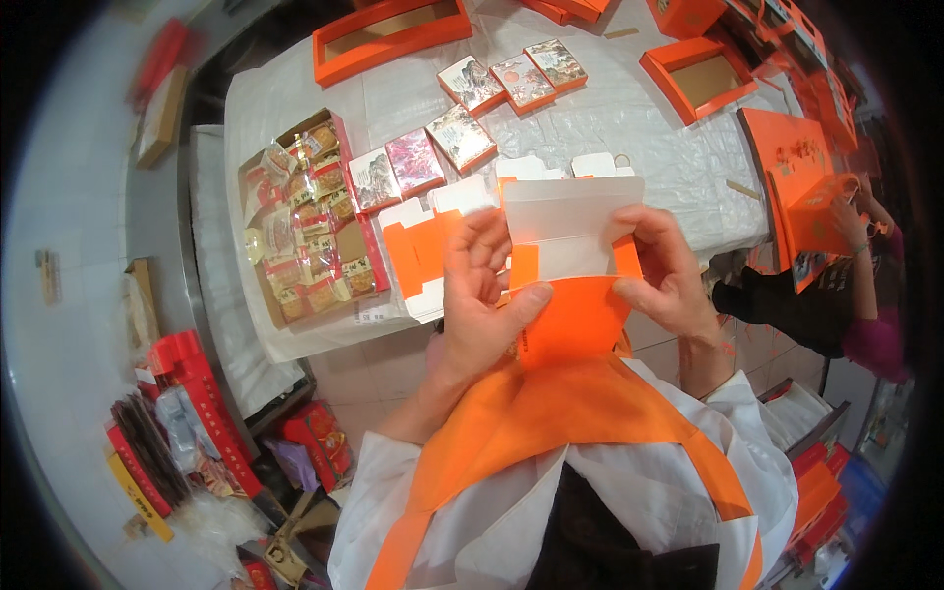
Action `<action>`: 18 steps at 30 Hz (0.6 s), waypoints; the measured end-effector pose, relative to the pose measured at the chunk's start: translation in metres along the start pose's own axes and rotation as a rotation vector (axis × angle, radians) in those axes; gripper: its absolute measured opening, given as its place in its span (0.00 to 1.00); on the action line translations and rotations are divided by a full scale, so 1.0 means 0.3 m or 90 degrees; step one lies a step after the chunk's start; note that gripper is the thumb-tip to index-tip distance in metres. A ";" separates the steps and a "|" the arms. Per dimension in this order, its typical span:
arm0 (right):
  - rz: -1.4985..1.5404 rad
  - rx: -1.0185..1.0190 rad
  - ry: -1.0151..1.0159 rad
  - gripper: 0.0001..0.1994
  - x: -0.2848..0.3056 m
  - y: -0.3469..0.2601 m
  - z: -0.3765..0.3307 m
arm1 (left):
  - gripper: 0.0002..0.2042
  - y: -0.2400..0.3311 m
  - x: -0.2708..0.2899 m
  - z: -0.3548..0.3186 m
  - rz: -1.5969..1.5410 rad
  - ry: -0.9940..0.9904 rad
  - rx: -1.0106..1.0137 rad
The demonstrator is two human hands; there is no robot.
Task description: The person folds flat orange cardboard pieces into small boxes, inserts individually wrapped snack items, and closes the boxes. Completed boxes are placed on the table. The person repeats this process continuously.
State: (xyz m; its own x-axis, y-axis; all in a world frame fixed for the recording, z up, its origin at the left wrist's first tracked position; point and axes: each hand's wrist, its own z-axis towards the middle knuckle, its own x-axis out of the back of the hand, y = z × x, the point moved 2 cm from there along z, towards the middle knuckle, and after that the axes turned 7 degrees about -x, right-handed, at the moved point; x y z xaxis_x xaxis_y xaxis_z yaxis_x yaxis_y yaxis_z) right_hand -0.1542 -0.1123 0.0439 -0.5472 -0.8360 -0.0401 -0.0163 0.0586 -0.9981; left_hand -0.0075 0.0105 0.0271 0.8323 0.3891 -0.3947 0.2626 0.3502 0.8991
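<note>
Between my two hands is an orange carton (575, 317) with a white inside, its lid flap standing up and its small side flaps folded out. My left hand (479, 285) grips the left side, thumb pressed on the orange front panel and fingers curled behind. At the right side flap, my right hand (671, 273) pinches the carton between thumb and fingers. Flat, unfolded orange-and-white cartons (417, 253) lie on the table just beyond my left hand. To their left stands an open cardboard box (278, 305) of individually wrapped pastries (320, 258).
Several small picture-printed boxes (462, 138) rest on the sheet-covered table (610, 118). Orange trays (700, 79) lie at the far edge. On the right, another person's hands (854, 218) hold an orange box (818, 211). Red packaging (202, 403) is stacked at lower left.
</note>
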 end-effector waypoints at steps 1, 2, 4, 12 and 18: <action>0.079 0.052 0.016 0.32 -0.018 0.006 0.001 | 0.30 -0.001 0.007 0.010 -0.039 -0.010 -0.022; 0.159 0.105 0.032 0.36 -0.032 0.013 0.000 | 0.30 0.000 0.021 0.016 -0.062 -0.008 -0.014; 0.173 0.034 0.029 0.38 -0.037 0.032 -0.013 | 0.30 0.005 0.044 0.023 0.016 -0.120 0.011; -0.015 0.158 -0.087 0.18 0.012 0.103 0.004 | 0.17 -0.056 0.065 0.030 0.070 -0.188 -0.076; -0.072 0.059 -0.011 0.16 -0.018 0.112 0.009 | 0.14 -0.041 0.067 0.037 0.192 -0.178 -0.059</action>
State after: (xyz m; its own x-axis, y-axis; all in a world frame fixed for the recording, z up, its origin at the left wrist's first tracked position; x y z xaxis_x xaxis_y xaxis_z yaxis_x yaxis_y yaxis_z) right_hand -0.1496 -0.1073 0.0106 -0.5320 -0.8437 0.0721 0.0016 -0.0862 -0.9963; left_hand 0.0113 0.0046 0.0101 0.9690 0.2442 -0.0384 -0.0473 0.3357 0.9408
